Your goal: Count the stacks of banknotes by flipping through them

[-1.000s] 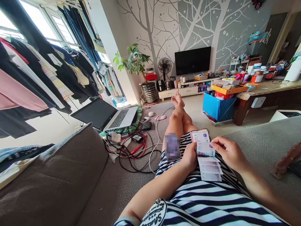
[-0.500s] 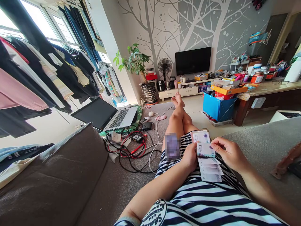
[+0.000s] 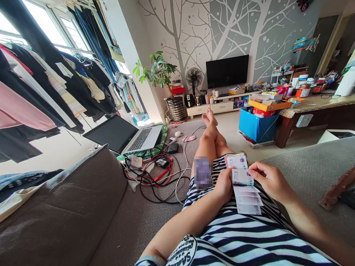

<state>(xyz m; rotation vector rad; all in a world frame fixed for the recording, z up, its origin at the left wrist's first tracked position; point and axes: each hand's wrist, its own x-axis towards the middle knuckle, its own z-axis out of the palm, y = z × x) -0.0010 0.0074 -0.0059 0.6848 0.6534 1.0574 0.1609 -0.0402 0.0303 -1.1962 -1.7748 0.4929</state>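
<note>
A banknote (image 3: 242, 176) is stretched between my two hands above my lap. My left hand (image 3: 224, 182) grips its left edge, fingers closed and partly hidden. My right hand (image 3: 267, 179) pinches its right edge between thumb and forefinger. Just beyond lies a stack of banknotes (image 3: 235, 161) on the striped cloth. Several overlapping banknotes (image 3: 249, 210) are fanned out below the held one, on the striped clothing (image 3: 238, 236). On my thigh, left of my left hand, rests a phone-shaped object (image 3: 203, 173) whose face is blurred out.
I sit on a grey sofa (image 3: 155, 221) with legs stretched forward. To the left are an open laptop (image 3: 138, 138), tangled cables (image 3: 163, 181) and a dark cushion (image 3: 69, 199). A blue box (image 3: 257, 126) stands beside a cluttered table (image 3: 318, 103) on the right. A brown fuzzy item (image 3: 337, 188) lies at far right.
Hardly anything differs. Both hands keep their hold on the banknote, with only a very slight shift of the right fingers and the view.
</note>
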